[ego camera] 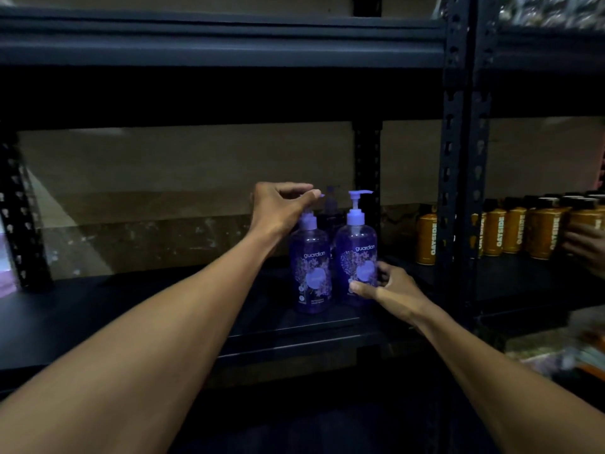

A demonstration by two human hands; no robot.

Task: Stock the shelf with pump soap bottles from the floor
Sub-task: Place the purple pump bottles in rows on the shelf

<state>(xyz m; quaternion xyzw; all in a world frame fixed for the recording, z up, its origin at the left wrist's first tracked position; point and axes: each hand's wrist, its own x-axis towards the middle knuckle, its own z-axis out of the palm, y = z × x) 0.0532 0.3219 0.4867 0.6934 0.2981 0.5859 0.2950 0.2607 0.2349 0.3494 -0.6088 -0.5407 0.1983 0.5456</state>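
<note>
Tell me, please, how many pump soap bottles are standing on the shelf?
3. The left front bottle, its pump pinched by the left hand; the right front bottle, held low by the right hand; a third bottle behind them, mostly hidden. More may be hidden.

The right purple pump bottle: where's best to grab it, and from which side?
Grip the right bottle round its body, probably from the front right, as the right hand does: the left bottle crowds its other side; its pump neck is thin.

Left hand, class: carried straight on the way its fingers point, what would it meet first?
Probably the pump of the dark bottle, just past the fingertips of the left hand; depth is unclear, so perhaps the pump of the right bottle instead.
</note>
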